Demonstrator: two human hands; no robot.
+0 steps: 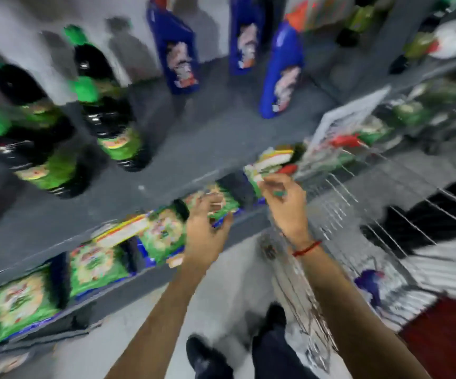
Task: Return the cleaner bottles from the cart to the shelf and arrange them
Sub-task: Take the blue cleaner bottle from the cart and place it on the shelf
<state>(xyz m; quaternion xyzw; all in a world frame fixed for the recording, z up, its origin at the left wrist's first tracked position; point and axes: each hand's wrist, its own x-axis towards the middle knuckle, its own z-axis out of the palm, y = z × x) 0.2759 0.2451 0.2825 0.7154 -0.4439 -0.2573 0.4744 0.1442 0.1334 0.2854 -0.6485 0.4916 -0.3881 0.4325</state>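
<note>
At grey shelf (166,165) front: left hand (207,236) grip loosely cupping green-labelled dark bottle (215,203) for alignment; right hand (284,203) grip pinching second green-labelled bottle (270,162), above wire cart (358,192).

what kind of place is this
Most likely a shop aisle: a grey shelf stocked with rows of matching green-capped dark bottles and blue bottles, plus a wire cart alongside.

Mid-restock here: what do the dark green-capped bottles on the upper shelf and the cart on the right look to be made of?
Dark green-capped bottles: probably glossy plastic, judging by sharp white highlights on their shoulders; blur leaves glass possible. Wire cart: bare shiny metal, thin silvery rods forming an open grid.
</note>
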